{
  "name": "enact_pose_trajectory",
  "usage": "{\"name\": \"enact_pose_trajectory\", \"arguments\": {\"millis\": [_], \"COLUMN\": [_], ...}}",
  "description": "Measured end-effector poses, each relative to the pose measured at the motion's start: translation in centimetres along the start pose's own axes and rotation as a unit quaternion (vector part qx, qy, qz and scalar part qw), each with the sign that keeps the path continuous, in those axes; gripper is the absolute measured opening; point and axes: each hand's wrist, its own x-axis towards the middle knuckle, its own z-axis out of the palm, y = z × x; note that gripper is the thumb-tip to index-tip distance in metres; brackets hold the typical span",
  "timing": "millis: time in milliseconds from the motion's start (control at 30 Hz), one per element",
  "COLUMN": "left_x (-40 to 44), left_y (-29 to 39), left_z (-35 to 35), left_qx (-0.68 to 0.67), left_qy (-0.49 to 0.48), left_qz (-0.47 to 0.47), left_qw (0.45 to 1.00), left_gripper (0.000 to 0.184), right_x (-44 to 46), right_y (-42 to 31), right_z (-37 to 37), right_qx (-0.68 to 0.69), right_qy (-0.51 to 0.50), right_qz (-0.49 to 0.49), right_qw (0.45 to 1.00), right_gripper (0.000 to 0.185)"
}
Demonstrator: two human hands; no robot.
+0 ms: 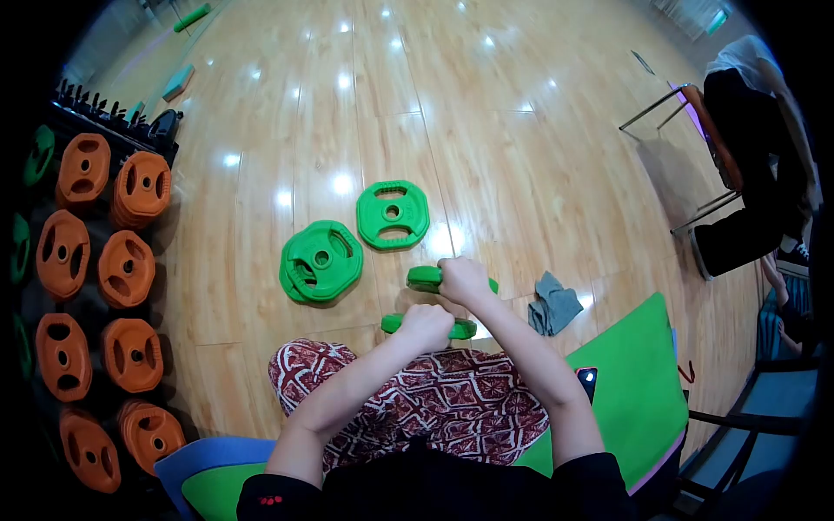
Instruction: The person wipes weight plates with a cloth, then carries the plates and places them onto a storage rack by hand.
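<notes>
My left hand (428,328) is closed round a green weight plate (463,329) seen edge-on, low over the patterned trousers. Just beyond it and slightly to the right, my right hand (464,280) grips another green plate (424,278), also on edge. The two held plates are apart. On the wooden floor ahead lie more green plates: one flat (393,214) and, nearer and to the left, an overlapping stack (321,260). A crumpled grey cloth (554,304) lies on the floor right of my right hand.
Orange plates (132,356) hang in columns at the left, below a rack of dumbbells (109,117). A green mat (638,382) with a phone (587,380) is at the right. Farther right, a person (751,174) is by a chair (712,139).
</notes>
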Motion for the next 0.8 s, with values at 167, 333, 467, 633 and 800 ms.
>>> {"name": "enact_pose_trajectory", "arguments": {"millis": [167,333,467,633,800], "left_x": [0.7,1.3,1.7,1.8,2.4], "left_y": [-0.2,-0.7,-1.5,-2.1,-2.1], "left_z": [0.3,1.3,2.1,1.7,0.8], "left_qx": [-0.007,-0.01,-0.003,-0.015,-0.014], "left_qy": [-0.015,-0.008,-0.005,0.035,0.024], "left_qz": [-0.005,-0.009,-0.009,-0.009,-0.034], "left_qw": [1.0,1.0,1.0,0.999,0.999], "left_gripper": [0.019,0.02,0.022,0.015,0.019], "right_x": [0.8,1.6,1.9,2.2,2.2], "right_y": [0.1,0.4,0.0,-0.4,-0.5], "right_z": [0.8,1.7,1.6,1.5,1.3], "right_qx": [0.023,0.01,0.004,-0.003,-0.009], "right_qy": [-0.001,-0.01,-0.005,-0.013,0.023], "right_qz": [0.001,-0.008,-0.016,-0.021,-0.005], "right_qw": [1.0,1.0,1.0,1.0,1.0], "right_gripper": [0.022,0.02,0.018,0.018,0.02]}}
